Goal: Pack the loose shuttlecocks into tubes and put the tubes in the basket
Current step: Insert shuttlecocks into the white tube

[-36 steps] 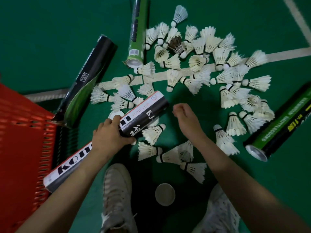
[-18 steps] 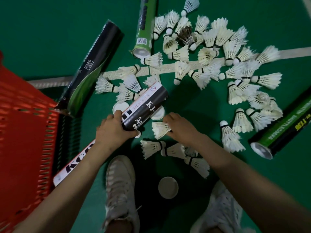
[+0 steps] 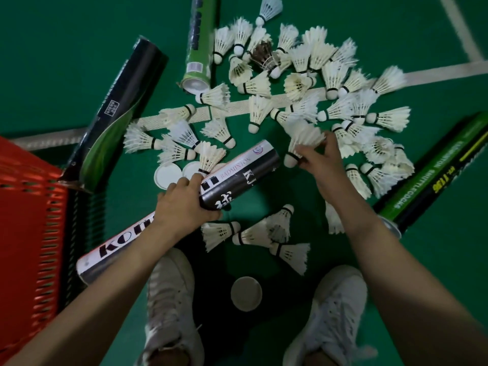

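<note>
Right hand (image 3: 320,165) is carrying a shuttlecock (image 3: 303,140) up from below the tube (image 3: 237,173) to just beside its far end | fingers are pinching it, cork toward the tube | left hand (image 3: 182,204) is gripping the tube's middle | loose shuttlecocks (image 3: 311,83) are lying beyond the tube on the floor (image 3: 79,48) | basket (image 3: 23,207) is sitting left of the tube

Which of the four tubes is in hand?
The black-and-white tube, gripped by the left hand; both green tubes and the black-green tube lie unheld.
</note>
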`<action>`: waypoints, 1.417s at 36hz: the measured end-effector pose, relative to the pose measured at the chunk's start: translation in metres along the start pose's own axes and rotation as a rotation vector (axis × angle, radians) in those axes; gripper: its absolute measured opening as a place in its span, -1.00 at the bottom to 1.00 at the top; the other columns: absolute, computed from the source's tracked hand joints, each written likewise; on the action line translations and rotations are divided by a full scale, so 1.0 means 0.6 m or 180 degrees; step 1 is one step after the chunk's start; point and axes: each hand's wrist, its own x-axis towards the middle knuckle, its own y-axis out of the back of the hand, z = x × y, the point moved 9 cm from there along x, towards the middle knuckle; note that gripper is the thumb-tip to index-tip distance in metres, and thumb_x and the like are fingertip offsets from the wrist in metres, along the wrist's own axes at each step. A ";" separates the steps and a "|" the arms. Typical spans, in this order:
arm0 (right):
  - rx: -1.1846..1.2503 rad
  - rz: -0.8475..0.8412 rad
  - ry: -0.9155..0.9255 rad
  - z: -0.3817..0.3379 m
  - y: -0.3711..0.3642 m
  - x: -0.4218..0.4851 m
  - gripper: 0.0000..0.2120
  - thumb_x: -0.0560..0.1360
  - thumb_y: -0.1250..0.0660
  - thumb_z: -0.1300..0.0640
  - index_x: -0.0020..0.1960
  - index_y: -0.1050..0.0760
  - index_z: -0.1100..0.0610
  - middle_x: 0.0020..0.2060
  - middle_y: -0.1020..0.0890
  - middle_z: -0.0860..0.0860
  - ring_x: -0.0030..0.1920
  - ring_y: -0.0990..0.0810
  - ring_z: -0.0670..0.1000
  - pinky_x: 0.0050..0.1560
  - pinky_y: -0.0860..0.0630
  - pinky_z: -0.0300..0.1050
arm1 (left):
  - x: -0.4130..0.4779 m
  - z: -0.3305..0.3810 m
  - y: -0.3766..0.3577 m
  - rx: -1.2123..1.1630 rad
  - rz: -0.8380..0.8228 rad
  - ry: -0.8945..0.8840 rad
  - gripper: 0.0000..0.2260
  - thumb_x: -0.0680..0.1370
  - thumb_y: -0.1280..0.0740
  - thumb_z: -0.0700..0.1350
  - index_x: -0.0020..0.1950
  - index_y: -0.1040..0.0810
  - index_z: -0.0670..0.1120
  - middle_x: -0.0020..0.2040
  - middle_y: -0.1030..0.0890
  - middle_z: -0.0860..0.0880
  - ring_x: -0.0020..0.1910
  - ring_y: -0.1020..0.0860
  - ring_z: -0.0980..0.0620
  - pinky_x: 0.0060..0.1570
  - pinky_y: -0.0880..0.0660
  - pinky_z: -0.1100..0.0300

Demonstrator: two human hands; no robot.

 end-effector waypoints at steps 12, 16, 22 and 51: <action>-0.0552 -0.0276 0.0003 -0.013 0.021 -0.044 -0.68 0.53 -0.24 -0.17 0.19 -0.41 -0.01 0.14 -0.49 -0.08 0.18 -0.48 -0.06 0.33 -0.37 -0.03 | -0.009 0.073 0.010 -0.0077 0.0253 -0.0448 -0.21 0.27 -0.48 0.25 0.40 -0.28 0.00 0.21 -0.48 -0.10 0.18 -0.45 -0.16 0.14 -0.41 0.00; -0.0737 -0.0176 0.0233 -0.043 0.026 -0.052 -0.55 0.61 0.00 -0.16 0.46 -0.21 -0.08 0.25 -0.33 -0.18 0.24 -0.29 -0.20 0.17 -0.20 -0.31 | -0.011 0.090 0.017 -0.0102 0.0264 -0.0487 -0.20 0.28 -0.48 0.26 0.40 -0.27 -0.01 0.22 -0.47 -0.09 0.20 -0.44 -0.14 0.12 -0.41 0.02; -0.0931 -0.0539 0.0366 -0.064 0.010 -0.059 -0.57 0.61 0.14 -0.21 0.46 -0.14 -0.30 0.47 -0.23 -0.20 0.30 -0.21 -0.27 0.34 -0.07 -0.17 | -0.006 0.111 0.025 -0.0188 0.0283 -0.0546 -0.20 0.27 -0.47 0.28 0.40 -0.28 -0.01 0.21 -0.47 -0.07 0.20 -0.43 -0.12 0.11 -0.41 0.04; -0.4281 0.0244 0.0320 0.061 0.111 -0.060 -0.45 0.51 -0.29 0.12 0.43 -0.20 0.20 0.33 -0.33 0.20 0.31 -0.32 0.23 0.21 -0.31 0.06 | 0.021 0.141 -0.037 0.0391 -0.0109 -0.0423 -0.23 0.26 -0.43 0.35 0.32 -0.31 -0.01 0.13 -0.49 -0.10 0.15 -0.46 -0.15 0.09 -0.45 -0.04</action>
